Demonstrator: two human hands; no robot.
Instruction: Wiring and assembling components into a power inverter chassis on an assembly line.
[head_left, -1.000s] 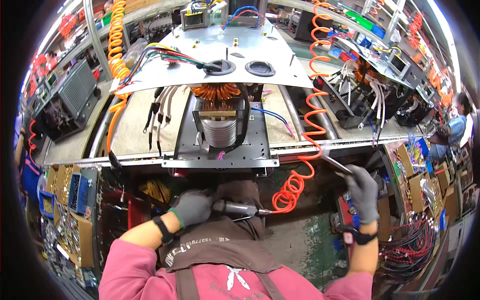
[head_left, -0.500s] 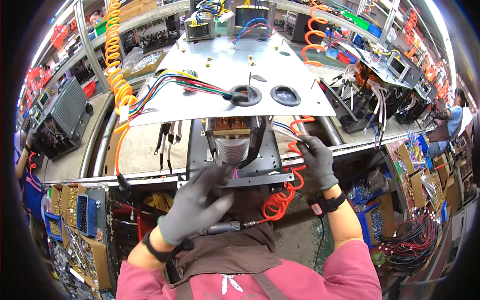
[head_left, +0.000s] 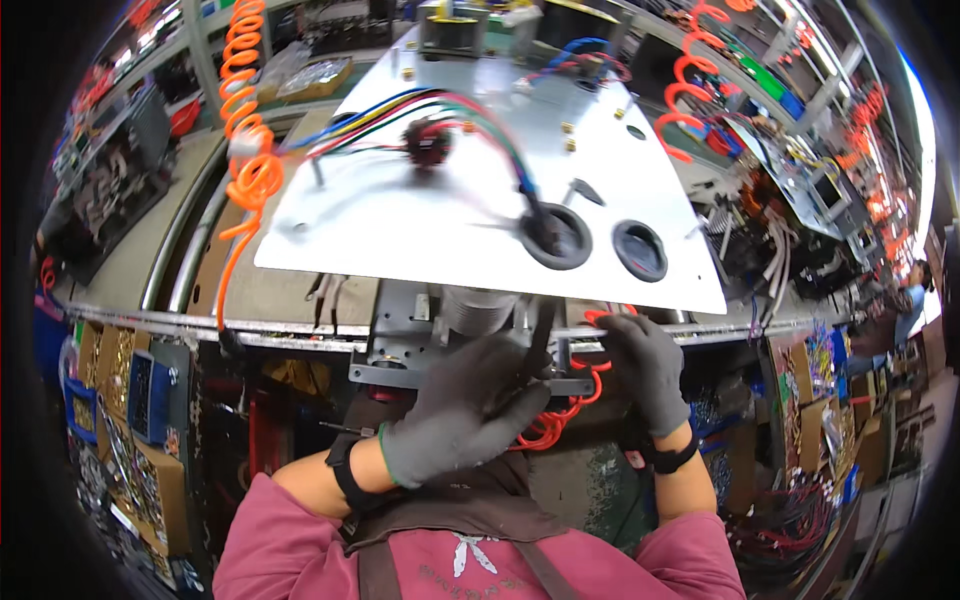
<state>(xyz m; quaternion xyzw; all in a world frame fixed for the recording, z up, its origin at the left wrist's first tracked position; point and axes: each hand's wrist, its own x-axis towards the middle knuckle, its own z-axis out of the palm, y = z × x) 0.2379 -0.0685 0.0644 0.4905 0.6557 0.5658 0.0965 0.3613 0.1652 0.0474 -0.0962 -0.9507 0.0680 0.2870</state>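
A white metal panel [head_left: 430, 225] lies tilted over a dark metal chassis [head_left: 405, 325], partly hiding it. Through the panel's left rubber grommet [head_left: 556, 237] comes a bundle of coloured wires [head_left: 480, 108], which arches to the left. Below the panel edge hangs a black cable sleeve [head_left: 543, 330]. My left hand [head_left: 460, 415], in a grey glove, has its thumb and fingers around the lower part of this sleeve; motion blurs the fingertips. My gloved right hand [head_left: 648, 372] is closed just under the panel's front edge, and whatever its fingers pinch is hidden. A silvery coil [head_left: 475, 310] shows beside my left hand.
Orange coiled hoses hang at left [head_left: 242, 90] and right [head_left: 690, 90]. Other units stand along the line, a grey-cased one [head_left: 125, 150] at left and an opened one [head_left: 770, 200] at right. Cardboard boxes of small parts [head_left: 160, 490] flank me. A person [head_left: 915, 295] is at far right.
The panel and its wires appear shifted right and turned, partly because the view moved. My left hand has gone right to the black sleeve. The pale wires by my right hand are no longer visible.
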